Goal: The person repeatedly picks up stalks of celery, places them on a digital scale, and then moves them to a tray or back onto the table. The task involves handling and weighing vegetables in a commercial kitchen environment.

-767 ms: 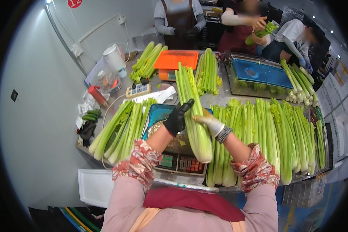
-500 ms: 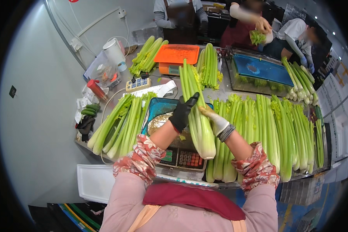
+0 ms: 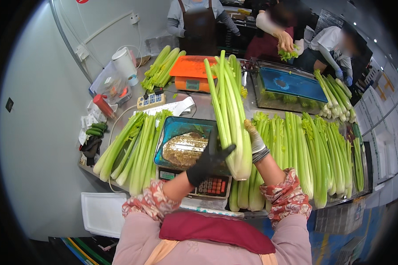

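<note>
Celery bunch held aloft over crowded metal table

The celery bunch (image 3: 235,128) slants above the right side of the near scale (image 3: 214,187), its pale root end toward the person and its stalk tips pointing at the far side. The right hand (image 3: 256,140), in a whitish glove, grips the bunch along its right side; some fingers are hidden behind it. The left hand (image 3: 205,164), in a black glove, is spread open, with one fingertip against the bunch near its root end; its other fingers blend into the dark pan.

Stained silver metal shows inside the blue pan (image 3: 177,125). A tight celery row (image 3: 296,152) lines the right of the table, just beside the right hand, and a celery heap (image 3: 141,148) hems in the pan's left. Farther back, an orange scale (image 3: 191,67) stands behind the bunch's tips, near a power strip (image 3: 151,101) and white paper (image 3: 177,107). A blue-topped scale (image 3: 292,84) fills the far right.

A strip of metal tabletop (image 3: 251,103) runs between the celery row and the blue-topped scale. The near scale sits close to the front edge, by the person's apron. Co-workers stand along the far side.
</note>
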Motion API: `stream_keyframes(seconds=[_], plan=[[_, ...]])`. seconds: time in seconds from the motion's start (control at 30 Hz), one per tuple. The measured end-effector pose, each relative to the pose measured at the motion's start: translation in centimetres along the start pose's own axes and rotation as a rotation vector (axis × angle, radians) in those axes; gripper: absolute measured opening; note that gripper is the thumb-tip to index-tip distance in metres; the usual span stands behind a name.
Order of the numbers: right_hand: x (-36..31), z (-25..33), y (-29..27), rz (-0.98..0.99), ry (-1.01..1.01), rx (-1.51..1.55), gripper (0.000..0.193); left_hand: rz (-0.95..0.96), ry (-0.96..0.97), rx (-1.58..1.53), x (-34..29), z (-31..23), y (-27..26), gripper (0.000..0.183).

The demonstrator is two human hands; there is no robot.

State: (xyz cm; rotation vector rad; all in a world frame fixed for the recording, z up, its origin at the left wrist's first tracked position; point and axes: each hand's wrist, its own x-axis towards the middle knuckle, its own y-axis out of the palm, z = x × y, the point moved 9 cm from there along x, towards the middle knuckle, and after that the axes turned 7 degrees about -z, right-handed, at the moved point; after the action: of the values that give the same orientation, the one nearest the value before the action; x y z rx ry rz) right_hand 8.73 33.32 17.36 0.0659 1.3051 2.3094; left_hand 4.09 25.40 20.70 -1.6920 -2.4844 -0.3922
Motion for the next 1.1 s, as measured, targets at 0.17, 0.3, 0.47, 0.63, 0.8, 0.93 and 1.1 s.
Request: stream_keyframes(seconds=[0.17,0.3,0.47,0.63,0.8,0.93,1.1], plan=[[1.1,-0.5,-1.4,-0.049,-0.112,-0.092,0.070,-0.033,-0.164,-0.240,-3.8,2.3,1.3,0.071],[0.6,-0.9,-0.2,-0.079,-0.120,-0.088,0.065,-0.104,-0.130,-0.075,-4.0,1.1,0.8,0.064],[0.8,1.3,1.1,-0.020,-0.365,-0.164,0.064,-0.016,-0.145,-0.213,-3.4,-0.5,0.9,0.068],[1.0,2.4,0.9,-0.172,-0.563,-0.316,0.073,-0.020,-0.080,0.206,-3.0,-0.8,-0.8,0.059],[-0.1,2.0,1.6,-0.275,-0.758,-0.511,0.075,-0.155,0.077,0.271,-4.1,0.0,-1.6,0.074],[0.5,1.9,1.6,-0.188,-0.608,-0.378,0.071,-0.130,0.064,0.367,-3.6,-1.5,-1.1,0.089],[1.1,0.1,1.3,-0.180,-0.197,-0.172,0.052,-0.155,0.178,0.445,-3.1,-1.8,-1.8,0.080]])
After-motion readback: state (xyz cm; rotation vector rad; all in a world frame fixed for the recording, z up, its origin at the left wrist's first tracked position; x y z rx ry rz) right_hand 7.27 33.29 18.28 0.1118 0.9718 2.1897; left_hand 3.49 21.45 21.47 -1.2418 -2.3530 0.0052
